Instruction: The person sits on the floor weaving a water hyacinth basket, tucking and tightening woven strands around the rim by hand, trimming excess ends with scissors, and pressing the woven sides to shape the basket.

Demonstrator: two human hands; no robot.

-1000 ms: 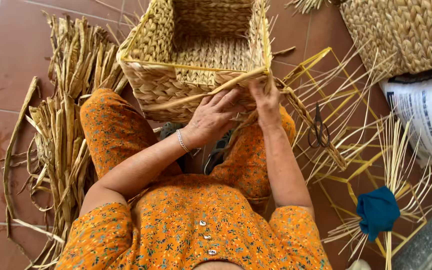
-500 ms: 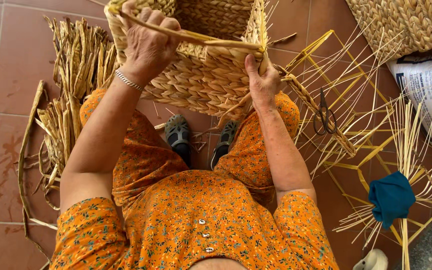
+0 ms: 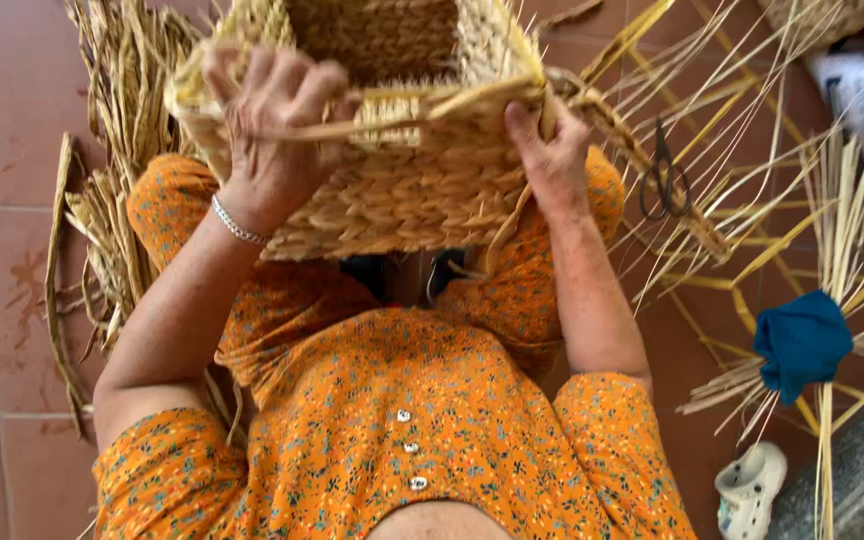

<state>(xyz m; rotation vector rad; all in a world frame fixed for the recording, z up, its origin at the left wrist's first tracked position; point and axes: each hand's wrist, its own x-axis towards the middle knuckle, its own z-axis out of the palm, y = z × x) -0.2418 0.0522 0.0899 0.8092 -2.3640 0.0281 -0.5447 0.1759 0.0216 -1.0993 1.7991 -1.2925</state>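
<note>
Basket [image 3: 402, 190], woven from pale straw, rectangular, sits tilted on my lap above my knees, open mouth facing 12 o'clock and slightly up. My left hand [image 3: 272, 130] is clamped on the near rim at the basket's 9 o'clock corner, fingers curled over the edge and closed around a flat straw strand [image 3: 392, 120] that runs along the rim toward 3 o'clock. My right hand [image 3: 552, 160] grips the 3 o'clock corner, thumb pressed on the rim, remaining fingers behind the wall and hidden, so that grip is closed on the basket. A metal bracelet [image 3: 237, 222] circles my left wrist.

Loose straw bundle [image 3: 112, 200] lies on the tiled floor [image 3: 2, 100] at 9 o'clock of the basket. Scissors [image 3: 664, 180] rest among thin yellow stalks [image 3: 752, 200] at 3 o'clock, near my right hand but apart from it. A blue cloth [image 3: 802, 340] wraps a sheaf of stalks at 4 o'clock. 1 white sandal [image 3: 749, 488] lies at 5 o'clock, well apart from the basket.
</note>
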